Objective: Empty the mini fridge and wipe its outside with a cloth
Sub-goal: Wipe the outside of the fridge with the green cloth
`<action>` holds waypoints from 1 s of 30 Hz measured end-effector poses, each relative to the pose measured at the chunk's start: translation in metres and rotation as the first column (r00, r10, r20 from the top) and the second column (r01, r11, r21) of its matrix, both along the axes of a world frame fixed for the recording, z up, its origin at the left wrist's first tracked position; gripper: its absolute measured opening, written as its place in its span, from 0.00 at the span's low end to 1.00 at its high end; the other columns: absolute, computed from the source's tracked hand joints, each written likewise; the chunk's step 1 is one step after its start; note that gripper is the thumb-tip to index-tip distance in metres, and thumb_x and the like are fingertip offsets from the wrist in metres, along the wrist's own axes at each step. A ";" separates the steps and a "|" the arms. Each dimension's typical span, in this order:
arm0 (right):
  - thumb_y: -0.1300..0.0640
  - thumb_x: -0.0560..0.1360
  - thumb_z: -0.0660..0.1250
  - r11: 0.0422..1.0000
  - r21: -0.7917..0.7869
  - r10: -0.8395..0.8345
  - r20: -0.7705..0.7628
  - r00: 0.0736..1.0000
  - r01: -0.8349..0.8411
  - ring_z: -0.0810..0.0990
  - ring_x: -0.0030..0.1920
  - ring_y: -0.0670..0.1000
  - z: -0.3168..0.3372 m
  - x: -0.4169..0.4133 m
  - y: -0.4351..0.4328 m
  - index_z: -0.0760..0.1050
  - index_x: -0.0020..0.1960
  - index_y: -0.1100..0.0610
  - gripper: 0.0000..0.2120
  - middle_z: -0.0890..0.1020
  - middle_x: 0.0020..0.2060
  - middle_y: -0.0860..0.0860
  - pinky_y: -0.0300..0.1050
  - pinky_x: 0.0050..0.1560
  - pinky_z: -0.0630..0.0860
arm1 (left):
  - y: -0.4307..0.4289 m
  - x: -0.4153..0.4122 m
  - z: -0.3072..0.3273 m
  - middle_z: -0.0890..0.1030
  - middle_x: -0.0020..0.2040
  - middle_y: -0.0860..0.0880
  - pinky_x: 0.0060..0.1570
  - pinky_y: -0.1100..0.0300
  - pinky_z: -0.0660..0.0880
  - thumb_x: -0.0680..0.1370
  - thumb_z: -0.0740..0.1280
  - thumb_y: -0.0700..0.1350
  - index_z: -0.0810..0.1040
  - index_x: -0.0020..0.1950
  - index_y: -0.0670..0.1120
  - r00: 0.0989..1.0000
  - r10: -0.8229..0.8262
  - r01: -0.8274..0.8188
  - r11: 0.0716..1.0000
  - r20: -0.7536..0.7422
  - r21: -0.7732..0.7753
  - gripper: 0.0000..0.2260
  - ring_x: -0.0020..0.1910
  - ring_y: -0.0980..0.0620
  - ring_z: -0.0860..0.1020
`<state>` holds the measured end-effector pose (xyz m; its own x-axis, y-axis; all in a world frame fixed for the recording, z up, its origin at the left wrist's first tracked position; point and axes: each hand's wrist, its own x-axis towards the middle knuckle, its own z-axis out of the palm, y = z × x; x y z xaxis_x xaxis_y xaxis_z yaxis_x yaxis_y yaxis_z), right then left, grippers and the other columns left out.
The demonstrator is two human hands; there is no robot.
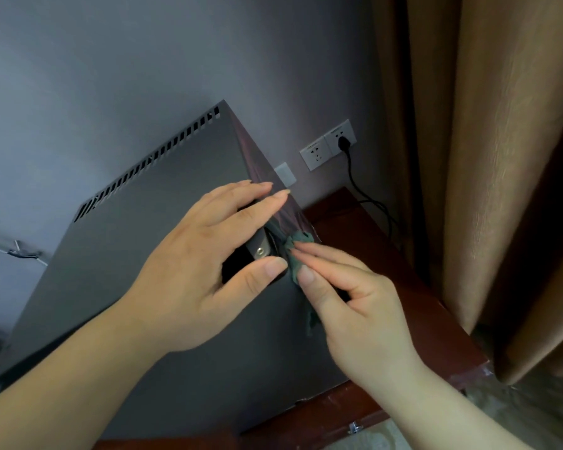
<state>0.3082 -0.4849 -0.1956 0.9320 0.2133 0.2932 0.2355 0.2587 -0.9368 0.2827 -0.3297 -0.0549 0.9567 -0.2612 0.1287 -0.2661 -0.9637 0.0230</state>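
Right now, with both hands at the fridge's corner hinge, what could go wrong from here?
1. The cloth, pinched by the right hand, is tucked against the metal hinge; it may snag there, or fingertips may catch on its edge.
2. The left hand rests on the mini fridge near the same corner; a hard push might shift it and tug the cord, whose plug sits in the wall socket.
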 end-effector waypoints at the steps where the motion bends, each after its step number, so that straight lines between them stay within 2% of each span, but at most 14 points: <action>1: 0.50 0.77 0.69 1.000 0.001 0.010 0.007 1.000 -0.010 0.77 0.63 0.37 -0.001 0.001 -0.001 0.81 0.58 0.42 0.11 0.83 0.58 0.35 0.32 0.65 0.71 | 0.000 0.000 0.000 0.64 0.78 0.59 0.76 0.55 0.61 0.82 0.54 0.64 0.65 0.79 0.53 1.000 -0.002 0.002 1.000 0.000 -0.002 0.28 0.79 0.57 0.59; 3: 0.51 0.75 0.70 0.999 0.032 0.036 -0.028 0.999 -0.035 0.78 0.62 0.37 -0.004 0.001 -0.005 0.82 0.56 0.41 0.11 0.83 0.56 0.34 0.33 0.64 0.72 | 0.000 0.000 0.000 0.64 0.78 0.59 0.76 0.55 0.60 0.82 0.53 0.64 0.65 0.79 0.53 1.000 -0.006 0.006 1.000 -0.001 -0.021 0.28 0.79 0.56 0.59; 6: 0.55 0.73 0.74 0.991 0.121 0.077 -0.110 0.991 -0.063 0.82 0.56 0.37 0.002 0.005 -0.008 0.84 0.50 0.40 0.11 0.85 0.50 0.35 0.31 0.57 0.75 | -0.001 -0.001 0.000 0.65 0.78 0.58 0.75 0.50 0.63 0.83 0.53 0.62 0.65 0.79 0.51 1.000 -0.001 0.001 0.999 0.007 -0.054 0.27 0.78 0.56 0.60; 8: 0.58 0.73 0.74 0.986 0.151 0.084 -0.098 0.992 -0.069 0.83 0.54 0.37 0.011 0.009 -0.007 0.84 0.48 0.42 0.11 0.86 0.48 0.36 0.30 0.55 0.76 | -0.002 -0.001 -0.001 0.64 0.78 0.58 0.74 0.48 0.64 0.82 0.55 0.59 0.65 0.79 0.51 1.000 0.012 -0.011 0.998 0.021 -0.057 0.26 0.78 0.58 0.60; 12: 0.57 0.73 0.74 0.984 0.160 0.086 -0.066 0.994 -0.074 0.83 0.56 0.39 0.008 0.008 -0.006 0.85 0.49 0.44 0.09 0.86 0.50 0.37 0.33 0.58 0.76 | 0.000 0.000 -0.004 0.63 0.79 0.59 0.73 0.47 0.65 0.83 0.55 0.55 0.63 0.79 0.52 1.000 0.012 -0.010 0.998 0.022 -0.060 0.24 0.78 0.57 0.60; 15: 0.52 0.69 0.72 0.976 0.210 0.080 -0.108 0.991 -0.056 0.83 0.55 0.39 0.010 0.005 -0.008 0.85 0.48 0.44 0.08 0.86 0.49 0.37 0.34 0.58 0.77 | 0.003 0.000 -0.005 0.63 0.78 0.60 0.73 0.48 0.66 0.84 0.56 0.50 0.64 0.79 0.52 0.998 0.042 -0.038 0.995 0.037 -0.087 0.22 0.78 0.58 0.61; 18: 0.52 0.70 0.72 0.965 0.257 0.058 -0.053 0.997 -0.043 0.83 0.55 0.40 0.028 0.008 -0.004 0.85 0.48 0.46 0.08 0.86 0.49 0.39 0.34 0.58 0.77 | 0.006 -0.002 -0.008 0.65 0.78 0.59 0.73 0.49 0.67 0.84 0.56 0.50 0.64 0.79 0.50 0.996 0.080 -0.076 0.990 0.033 -0.118 0.22 0.77 0.58 0.62; 21: 0.52 0.71 0.72 0.977 0.208 0.041 -0.011 0.999 -0.037 0.83 0.56 0.41 0.025 0.011 -0.002 0.85 0.49 0.47 0.08 0.86 0.50 0.40 0.37 0.59 0.77 | 0.005 -0.002 -0.008 0.64 0.78 0.58 0.73 0.49 0.66 0.84 0.55 0.50 0.63 0.80 0.50 0.994 0.107 -0.100 0.983 0.037 -0.152 0.23 0.78 0.58 0.61; 26: 0.53 0.69 0.73 0.983 0.183 0.046 -0.081 0.996 -0.030 0.84 0.54 0.39 0.019 0.008 -0.008 0.86 0.46 0.45 0.07 0.86 0.47 0.38 0.37 0.59 0.78 | 0.002 -0.003 -0.002 0.63 0.79 0.56 0.75 0.50 0.63 0.83 0.53 0.52 0.58 0.81 0.49 0.997 0.059 -0.050 0.984 0.046 -0.170 0.26 0.78 0.59 0.59; 30: 0.54 0.71 0.73 0.978 0.198 0.060 0.022 0.998 -0.063 0.83 0.56 0.40 0.040 0.015 -0.003 0.85 0.48 0.46 0.07 0.86 0.48 0.38 0.35 0.59 0.77 | 0.002 -0.002 -0.002 0.64 0.78 0.54 0.75 0.58 0.60 0.83 0.54 0.48 0.58 0.81 0.46 0.998 0.041 -0.030 0.975 0.048 -0.219 0.26 0.78 0.57 0.61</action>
<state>0.3233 -0.4882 -0.1552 0.9138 0.2063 0.3498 0.2274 0.4537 -0.8616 0.2808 -0.3275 -0.0568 0.9554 -0.1874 0.2285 -0.2383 -0.9458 0.2207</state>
